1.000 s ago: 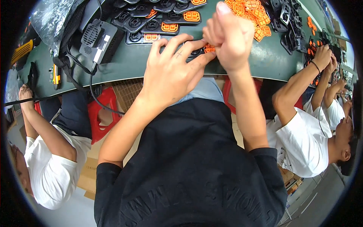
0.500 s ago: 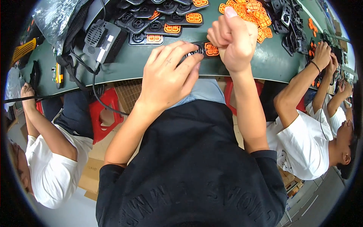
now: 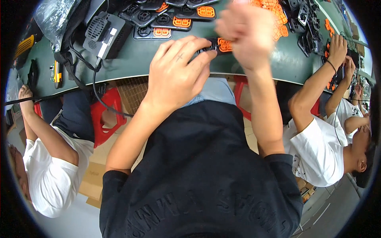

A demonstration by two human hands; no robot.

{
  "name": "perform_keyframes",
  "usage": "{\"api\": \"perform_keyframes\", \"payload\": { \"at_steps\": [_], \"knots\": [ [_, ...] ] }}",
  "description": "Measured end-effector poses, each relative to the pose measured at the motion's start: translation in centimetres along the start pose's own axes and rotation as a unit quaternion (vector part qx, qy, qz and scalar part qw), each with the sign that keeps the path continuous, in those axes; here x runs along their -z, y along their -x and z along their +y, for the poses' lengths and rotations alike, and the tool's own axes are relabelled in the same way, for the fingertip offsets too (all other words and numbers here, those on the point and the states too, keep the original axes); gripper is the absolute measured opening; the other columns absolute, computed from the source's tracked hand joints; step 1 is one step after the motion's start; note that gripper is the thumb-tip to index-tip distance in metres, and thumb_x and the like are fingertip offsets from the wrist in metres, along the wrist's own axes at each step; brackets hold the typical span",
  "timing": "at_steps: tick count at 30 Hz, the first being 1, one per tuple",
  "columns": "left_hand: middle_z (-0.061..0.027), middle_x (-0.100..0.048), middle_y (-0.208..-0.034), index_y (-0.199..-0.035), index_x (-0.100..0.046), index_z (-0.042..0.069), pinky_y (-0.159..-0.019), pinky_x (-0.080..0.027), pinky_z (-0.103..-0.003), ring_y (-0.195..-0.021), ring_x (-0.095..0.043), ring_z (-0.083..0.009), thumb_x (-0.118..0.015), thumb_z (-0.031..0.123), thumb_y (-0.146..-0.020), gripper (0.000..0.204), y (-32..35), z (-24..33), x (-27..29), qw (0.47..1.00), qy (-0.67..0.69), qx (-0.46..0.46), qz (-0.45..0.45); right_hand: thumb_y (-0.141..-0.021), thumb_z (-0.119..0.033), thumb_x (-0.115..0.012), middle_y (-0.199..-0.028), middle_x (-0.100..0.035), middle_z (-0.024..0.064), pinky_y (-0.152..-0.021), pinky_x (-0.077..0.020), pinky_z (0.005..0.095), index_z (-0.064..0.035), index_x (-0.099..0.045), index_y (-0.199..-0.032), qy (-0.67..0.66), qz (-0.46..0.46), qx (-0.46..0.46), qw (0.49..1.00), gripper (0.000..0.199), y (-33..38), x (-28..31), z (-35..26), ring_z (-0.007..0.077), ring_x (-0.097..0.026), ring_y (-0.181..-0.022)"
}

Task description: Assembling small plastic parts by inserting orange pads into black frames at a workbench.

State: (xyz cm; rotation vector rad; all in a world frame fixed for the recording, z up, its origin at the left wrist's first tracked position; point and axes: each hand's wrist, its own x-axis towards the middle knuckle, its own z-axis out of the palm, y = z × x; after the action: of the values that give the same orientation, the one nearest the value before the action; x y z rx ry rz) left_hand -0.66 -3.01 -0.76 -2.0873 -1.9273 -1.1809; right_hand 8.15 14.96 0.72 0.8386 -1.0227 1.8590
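Shifted since half a second back: right hand (image 3: 248, 33) now lifted and motion-blurred above the part, left hand (image 3: 178, 75) slid further over it. Black housing with orange insert (image 3: 220, 44) sits on green bench (image 3: 131, 63) near its front edge, pinned under left fingertips (image 3: 202, 49); fingers curled down, pressing rather than wrapped. Right fist looks loosely closed; can't tell if anything in it, too blurred. Behind: row of black trays with orange inserts (image 3: 174, 22), pile of loose orange pieces (image 3: 276, 14), black speaker-like box (image 3: 104, 35) with cable (image 3: 97, 87). Risk: insert skewing or popping out if pressed off-centre, since left fingers cover most of the housing. Hidden: housing's left half, seating of the insert. Co-workers' hands (image 3: 337, 45) at right, separate.
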Motion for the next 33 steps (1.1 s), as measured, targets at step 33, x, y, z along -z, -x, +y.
{"api": "perform_keyframes", "payload": {
  "at_steps": [33],
  "knots": [
    [-0.0015, -0.074, -0.117, -0.108, -0.078, 0.013, -0.098, -0.052, -0.042, -0.113, -0.072, -0.0253, -0.079, 0.008, -0.084, 0.025, -0.5, 0.5, -0.3, 1.000, 0.005, 0.027, 0.004, -0.117, -0.030, -0.037, -0.055, -0.031, -0.0040, -0.052, -0.0203, 0.0334, -0.0182, -0.030, -0.065, 0.248, 0.198, -0.230, 0.920, 0.053, 0.9, -6.1, -6.7, 0.0117, -0.021, -0.048]
  ]
}}
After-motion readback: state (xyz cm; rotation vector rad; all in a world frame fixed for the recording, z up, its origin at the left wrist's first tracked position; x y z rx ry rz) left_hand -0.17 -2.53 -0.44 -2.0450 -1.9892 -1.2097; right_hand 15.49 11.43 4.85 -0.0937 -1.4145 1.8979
